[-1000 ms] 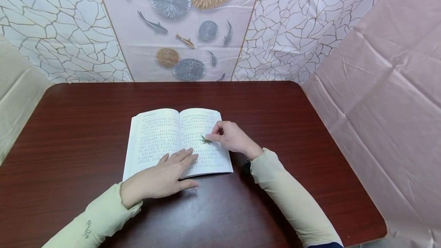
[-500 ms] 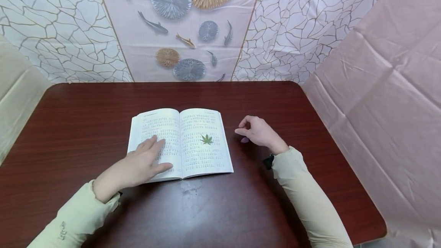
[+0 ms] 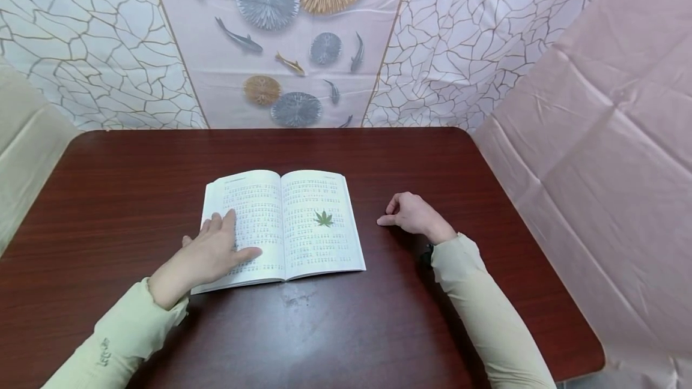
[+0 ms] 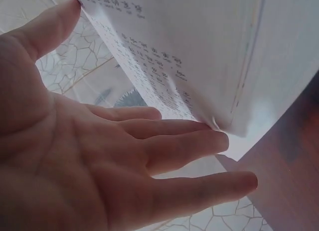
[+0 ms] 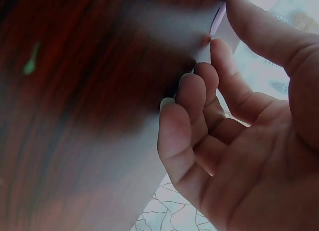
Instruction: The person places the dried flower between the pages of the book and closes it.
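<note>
An open book (image 3: 259, 221) with printed pages lies on the table. My left hand (image 3: 202, 257) rests on its left page with fingers spread, thumb pointing toward the spine. In the left wrist view, its fingertips (image 4: 219, 140) are at the page edge. A green, several-lobed leaf (image 3: 324, 218) lies flat on the right page. To the right of the book, my right hand (image 3: 411, 215) is low at the table, thumb and index finger apart. Between their tips, the right wrist view shows a thin purple petal-like piece (image 5: 217, 21); in the head view the hand hides it.
The dark red-brown table (image 3: 135, 185) has rounded corners. A small green piece with a thin stem (image 5: 31, 65) shows on the wood in the right wrist view. Patterned cloth (image 3: 303, 47) hangs behind the table, and pink cloth (image 3: 611, 155) borders the right side.
My right hand let go of the leaf on the right page and moved right to the purple piece, then lowered over it. My left hand slid left, away from the spine.
</note>
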Motion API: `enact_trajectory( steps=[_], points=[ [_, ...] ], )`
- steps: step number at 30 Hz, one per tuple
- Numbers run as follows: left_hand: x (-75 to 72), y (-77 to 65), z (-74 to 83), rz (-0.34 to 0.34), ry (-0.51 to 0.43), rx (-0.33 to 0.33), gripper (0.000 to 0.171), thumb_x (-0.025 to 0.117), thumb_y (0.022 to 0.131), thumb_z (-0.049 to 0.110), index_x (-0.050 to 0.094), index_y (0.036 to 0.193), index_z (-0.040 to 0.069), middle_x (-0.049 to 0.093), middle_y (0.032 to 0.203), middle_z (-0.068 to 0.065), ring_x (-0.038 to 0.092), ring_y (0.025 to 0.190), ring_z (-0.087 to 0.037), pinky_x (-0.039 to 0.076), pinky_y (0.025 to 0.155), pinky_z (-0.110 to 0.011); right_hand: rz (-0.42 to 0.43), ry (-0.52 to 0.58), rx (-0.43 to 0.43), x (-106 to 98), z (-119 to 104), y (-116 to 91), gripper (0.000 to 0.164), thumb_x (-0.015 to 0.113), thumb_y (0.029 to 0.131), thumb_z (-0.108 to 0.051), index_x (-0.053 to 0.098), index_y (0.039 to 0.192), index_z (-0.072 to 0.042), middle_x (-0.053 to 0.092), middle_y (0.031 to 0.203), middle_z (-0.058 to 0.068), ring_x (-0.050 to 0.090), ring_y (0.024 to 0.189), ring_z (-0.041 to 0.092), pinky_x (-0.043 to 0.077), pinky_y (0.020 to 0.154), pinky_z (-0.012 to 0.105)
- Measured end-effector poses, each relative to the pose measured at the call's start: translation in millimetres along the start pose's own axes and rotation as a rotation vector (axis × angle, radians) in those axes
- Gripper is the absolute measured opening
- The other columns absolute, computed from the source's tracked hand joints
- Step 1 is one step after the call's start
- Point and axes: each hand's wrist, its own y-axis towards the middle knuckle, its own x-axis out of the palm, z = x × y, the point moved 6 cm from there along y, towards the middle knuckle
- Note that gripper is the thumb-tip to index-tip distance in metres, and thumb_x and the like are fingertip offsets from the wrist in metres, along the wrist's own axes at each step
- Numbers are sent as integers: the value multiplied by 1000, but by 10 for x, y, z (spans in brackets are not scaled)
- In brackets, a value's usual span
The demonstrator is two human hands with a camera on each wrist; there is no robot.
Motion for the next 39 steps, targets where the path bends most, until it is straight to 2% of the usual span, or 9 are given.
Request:
enact_trajectory(
  steps=[9,13,23,31,39],
  points=[
    [-19,4,37,11,4,5,99,64,89,52,19,144,-17,24,141,-47,23,133,-60,24,91,-79,-10,-1,-12,7,-34,15,21,78,83,-27,67,85,-9,60,72,3,52,65,17,44,59,29],
    [-24,2,46,30,19,14,98,65,89,50,21,143,-18,29,140,-46,29,131,-57,26,89,-79,-7,-4,-14,9,-26,16,18,77,84,-26,69,83,-10,59,68,2,51,63,17,43,58,29],
    [-44,2,84,57,48,25,95,68,88,46,24,142,-19,38,135,-44,36,129,-55,28,88,-79,-1,0,-32,22,-39,9,17,76,85,-26,67,80,-12,57,65,1,49,61,16,41,56,28],
    [-37,2,79,49,63,20,92,67,89,44,24,143,-18,37,138,-42,35,131,-52,26,90,-79,57,42,-35,-25,-86,-4,18,75,87,-26,64,86,-12,60,75,4,52,68,18,43,66,31],
    [-4,-1,101,82,47,7,100,66,86,55,25,143,-16,43,130,-41,39,125,-53,23,88,-81,104,94,-77,-46,-144,9,15,74,87,-21,66,93,-10,64,83,3,58,73,18,47,71,32]
  ],
)
